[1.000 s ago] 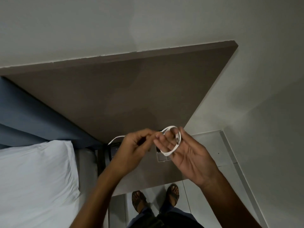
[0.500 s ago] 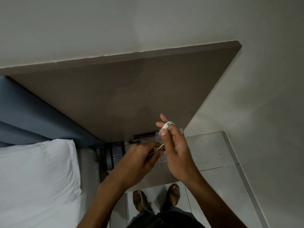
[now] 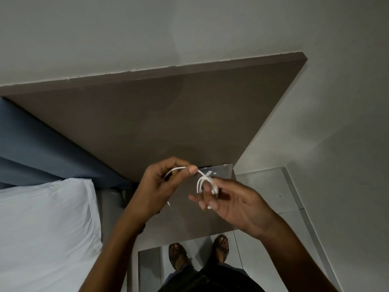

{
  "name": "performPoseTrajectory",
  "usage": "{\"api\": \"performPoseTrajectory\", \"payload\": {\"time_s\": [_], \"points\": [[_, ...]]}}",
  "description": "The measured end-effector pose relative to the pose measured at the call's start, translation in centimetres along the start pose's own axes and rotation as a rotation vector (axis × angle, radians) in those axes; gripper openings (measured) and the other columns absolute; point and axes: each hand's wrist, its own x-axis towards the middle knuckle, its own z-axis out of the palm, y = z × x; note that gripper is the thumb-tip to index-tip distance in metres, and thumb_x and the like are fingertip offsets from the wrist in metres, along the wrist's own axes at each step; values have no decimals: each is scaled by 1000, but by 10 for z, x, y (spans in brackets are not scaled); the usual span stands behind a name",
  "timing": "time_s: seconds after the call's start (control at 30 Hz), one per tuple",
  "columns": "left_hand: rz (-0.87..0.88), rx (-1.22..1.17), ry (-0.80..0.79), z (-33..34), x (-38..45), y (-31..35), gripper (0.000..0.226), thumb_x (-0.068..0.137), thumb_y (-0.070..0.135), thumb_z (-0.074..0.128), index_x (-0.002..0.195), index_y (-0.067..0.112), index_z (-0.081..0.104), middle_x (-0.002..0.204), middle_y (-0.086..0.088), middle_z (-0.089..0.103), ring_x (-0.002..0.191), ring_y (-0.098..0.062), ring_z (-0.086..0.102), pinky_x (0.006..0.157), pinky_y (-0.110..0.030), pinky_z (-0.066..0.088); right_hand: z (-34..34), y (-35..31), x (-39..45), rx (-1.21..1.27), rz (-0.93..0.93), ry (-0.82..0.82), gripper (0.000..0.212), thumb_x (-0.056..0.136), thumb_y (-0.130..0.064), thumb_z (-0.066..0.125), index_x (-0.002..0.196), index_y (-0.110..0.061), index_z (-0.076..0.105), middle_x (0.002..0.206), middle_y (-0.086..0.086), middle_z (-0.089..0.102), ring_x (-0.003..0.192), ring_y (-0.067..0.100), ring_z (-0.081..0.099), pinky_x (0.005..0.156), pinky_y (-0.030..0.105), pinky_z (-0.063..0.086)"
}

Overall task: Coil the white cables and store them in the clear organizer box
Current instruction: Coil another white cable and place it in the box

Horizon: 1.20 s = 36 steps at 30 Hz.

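A thin white cable (image 3: 202, 180) runs between both hands above the brown bedside table (image 3: 189, 224). My left hand (image 3: 162, 186) pinches one stretch of it between thumb and fingers. Several loops of it are wound around the fingers of my right hand (image 3: 233, 204), palm turned up. Behind the hands, at the back of the table, the clear organizer box (image 3: 221, 171) shows only its top edge and right corner; the rest is hidden by the hands.
A tall brown headboard panel (image 3: 168, 119) rises behind the table. A white pillow (image 3: 46, 228) and a blue padded headboard (image 3: 42, 152) lie to the left. Tiled floor (image 3: 263, 186) and my sandalled feet (image 3: 199, 251) are below and right.
My right hand has turned palm up and dropped lower, with more loops on its fingers. My left hand has risen, drawing the cable up. The black phone is now hidden behind my left arm.
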Motion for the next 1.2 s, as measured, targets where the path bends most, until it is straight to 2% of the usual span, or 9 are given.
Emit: {"api": "performPoseTrajectory", "payload": {"time_s": [0.1, 0.17, 0.3, 0.43, 0.6, 0.67, 0.73, 1.0, 1.2], "points": [[-65, -40, 13, 9, -5, -10, 21, 105, 19, 65, 104, 6, 82, 94, -13, 81, 90, -34, 77, 85, -52, 61, 9, -2, 6, 487, -97, -109, 35, 114, -20, 37, 107, 1, 64, 79, 11, 71, 95, 28, 69, 125, 48, 32], [-66, -33, -31, 20, -12, -13, 29, 108, 24, 60, 107, 4, 81, 88, -16, 79, 80, -24, 76, 75, -43, 61, 14, -2, 11, 611, -189, -35, 35, 114, -17, 35, 112, 2, 65, 93, 14, 74, 104, 30, 72, 127, 49, 30], [-110, -10, -133, 40, -24, -11, 43, 106, 44, 53, 111, 9, 78, 88, -35, 69, 79, -55, 66, 75, -64, 56, 18, -4, 26, 608, -321, 74, 29, 116, -19, 37, 129, -2, 57, 155, 24, 54, 151, 32, 45, 134, 46, 11], [-71, 175, -236, 36, -26, -11, 33, 108, 42, 51, 118, 21, 75, 84, -14, 73, 72, -35, 68, 69, -54, 57, 15, 5, 33, -33, -378, 379, 37, 114, -21, 41, 148, -12, 54, 161, 9, 52, 154, 20, 42, 130, 42, 22], [-104, 319, -357, 10, -23, -13, 21, 108, 37, 55, 107, 25, 72, 82, 2, 69, 71, -14, 65, 69, -42, 59, 2, 11, 26, -857, -286, 520, 31, 114, -28, 44, 141, -24, 58, 150, -30, 56, 138, -14, 48, 103, 0, 39], [-83, 323, -369, -1, -20, -7, 18, 107, 38, 58, 102, 27, 72, 81, 2, 68, 70, -17, 64, 69, -46, 58, -4, 8, 21, -981, -169, 432, 29, 114, -30, 44, 137, -22, 59, 140, -34, 62, 138, -10, 50, 106, 7, 44], [-59, 279, -353, -14, -14, 2, 18, 106, 43, 59, 103, 34, 73, 82, 5, 70, 70, -15, 67, 68, -43, 59, -9, 5, 16, -1040, -24, 374, 26, 113, -34, 45, 127, -21, 63, 125, -12, 74, 126, 9, 64, 107, 33, 54], [14, 120, -101, -17, 9, 7, 29, 105, 38, 62, 96, 14, 74, 80, -11, 67, 74, -36, 64, 70, -53, 54, 7, 4, 5, -135, 90, 83, 34, 111, -34, 50, 107, -6, 68, 80, 5, 66, 96, 24, 70, 98, 34, 54], [-73, 32, -79, 15, -1, -6, 33, 107, 26, 53, 85, 9, 72, 75, -15, 65, 70, -23, 61, 71, -55, 54, 27, -6, 19, 478, -193, 160, 21, 109, -6, 49, 118, 6, 63, 105, 20, 70, 109, 34, 71, 105, 41, 54]]}}
